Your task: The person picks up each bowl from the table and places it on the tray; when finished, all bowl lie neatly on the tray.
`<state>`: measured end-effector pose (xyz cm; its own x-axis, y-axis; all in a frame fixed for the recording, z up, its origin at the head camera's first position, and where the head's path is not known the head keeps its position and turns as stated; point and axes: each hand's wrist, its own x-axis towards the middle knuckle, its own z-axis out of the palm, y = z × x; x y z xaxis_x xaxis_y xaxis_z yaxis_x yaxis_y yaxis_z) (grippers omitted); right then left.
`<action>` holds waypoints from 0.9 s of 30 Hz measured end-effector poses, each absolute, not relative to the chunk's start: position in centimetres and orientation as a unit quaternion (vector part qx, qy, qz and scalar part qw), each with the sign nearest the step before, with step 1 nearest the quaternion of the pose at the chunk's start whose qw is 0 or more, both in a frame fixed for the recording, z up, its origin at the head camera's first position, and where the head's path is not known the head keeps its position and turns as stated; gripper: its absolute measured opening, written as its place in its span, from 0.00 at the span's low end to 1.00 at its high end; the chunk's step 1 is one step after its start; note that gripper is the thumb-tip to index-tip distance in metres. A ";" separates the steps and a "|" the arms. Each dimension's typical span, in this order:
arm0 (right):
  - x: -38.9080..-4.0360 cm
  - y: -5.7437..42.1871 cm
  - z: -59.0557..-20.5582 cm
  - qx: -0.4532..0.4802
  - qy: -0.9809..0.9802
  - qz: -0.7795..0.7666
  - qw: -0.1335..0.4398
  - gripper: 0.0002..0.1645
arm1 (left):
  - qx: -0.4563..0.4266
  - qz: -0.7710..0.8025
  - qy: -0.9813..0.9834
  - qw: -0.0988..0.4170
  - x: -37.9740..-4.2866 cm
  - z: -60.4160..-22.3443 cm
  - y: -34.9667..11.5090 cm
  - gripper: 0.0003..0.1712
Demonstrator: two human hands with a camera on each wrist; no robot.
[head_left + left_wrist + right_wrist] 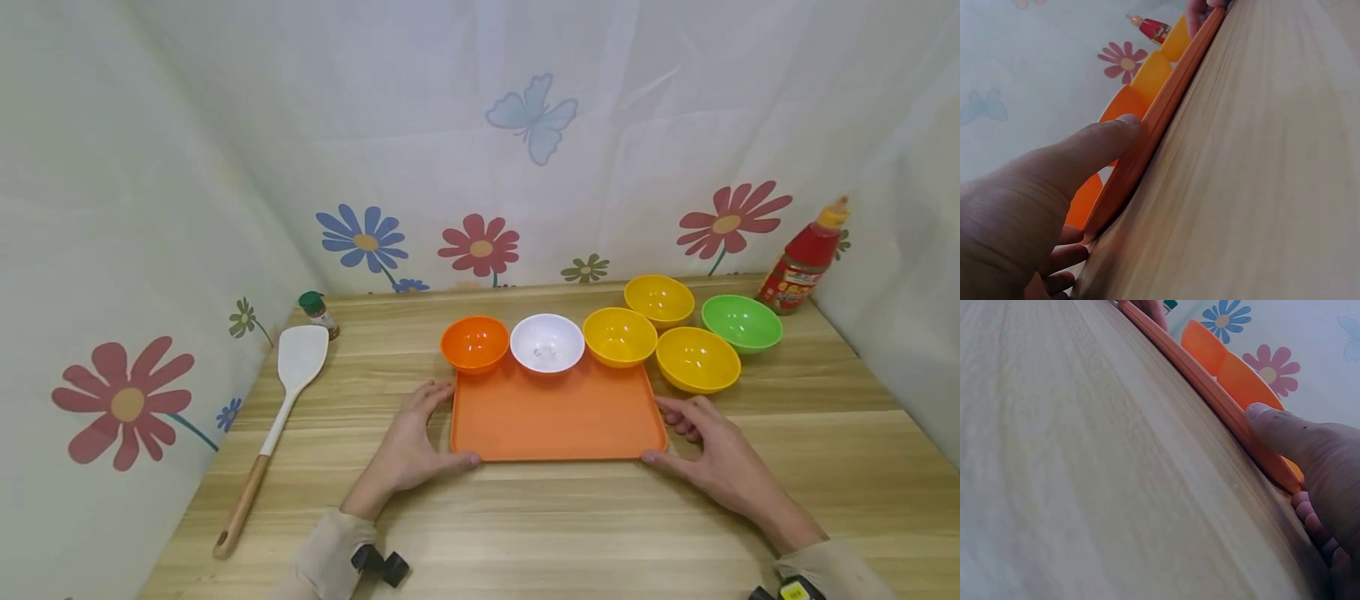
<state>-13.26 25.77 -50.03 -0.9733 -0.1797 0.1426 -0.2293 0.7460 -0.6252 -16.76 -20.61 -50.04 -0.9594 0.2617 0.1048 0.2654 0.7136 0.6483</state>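
An orange tray (558,421) lies flat on the wooden table. At its near left corner my left hand (408,442) holds it, thumb on the front edge and fingers along the left side. My right hand (716,454) holds the near right corner likewise, its fingers curled by the right side. An orange bowl (476,345), a white bowl (547,343) and a yellow bowl (620,337) stand in a row at the tray's far side, hiding its back edge. Both wrist views show a thumb pressed to the tray's rim (1147,134), (1235,428).
Two more yellow bowls (698,360), (659,300) and a green bowl (742,323) stand right of the row. A red sauce bottle (801,265) is at the back right corner. Left are a white spatula (294,371) with a wooden handle and a green-capped jar (318,313). Patterned curtains (450,125) enclose the table.
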 end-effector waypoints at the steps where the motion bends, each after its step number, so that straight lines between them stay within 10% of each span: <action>1: -13.3 25.8 -50.1 0.111 -0.933 0.339 0.039 0.51 | -0.141 -0.348 -0.927 0.001 -16.8 -50.1 -20.6 0.70; 15: -12.5 26.1 -49.5 0.120 -0.894 0.400 0.163 0.43 | -0.141 -0.354 -0.925 -0.017 -16.7 -50.0 -20.5 0.70; 27: -13.3 27.6 -48.1 0.003 -0.869 0.436 0.235 0.61 | -0.139 -0.348 -0.927 -0.019 -16.6 -50.1 -20.9 0.71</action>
